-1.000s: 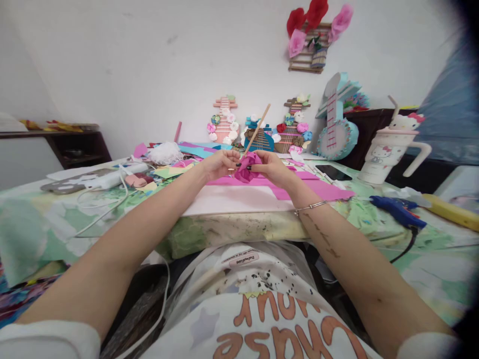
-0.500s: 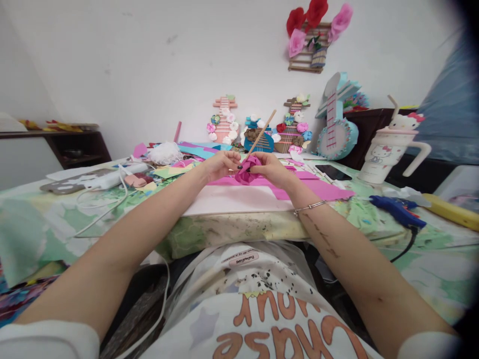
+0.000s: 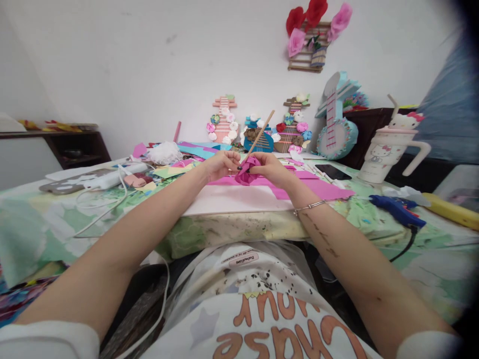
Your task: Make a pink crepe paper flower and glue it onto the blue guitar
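Over the middle of the table, my left hand [image 3: 221, 165] and my right hand [image 3: 272, 168] meet at a crumpled magenta paper flower [image 3: 245, 177]. My right hand's fingers are closed around the flower's right side. The fingers of my left hand pinch at its left edge, close to the lower end of a thin wooden stick [image 3: 263, 130]. That stick slants up and to the right out of the flower; its lower end is hidden by paper and fingers. Below lie magenta paper sheets [image 3: 314, 188] and a white board [image 3: 235, 200].
To the right are a blue glue gun [image 3: 398, 210], a yellow tool handle [image 3: 454, 210], a white tumbler [image 3: 383, 154] and a dark phone [image 3: 332, 172]. On the left lie a white power strip [image 3: 99, 179] with cables and white string [image 3: 164, 152]. Decorated craft instruments [image 3: 224, 122] stand along the wall.
Almost nothing differs. The stick's upper tip has shifted very slightly left and down, while both hands keep their place at the flower.
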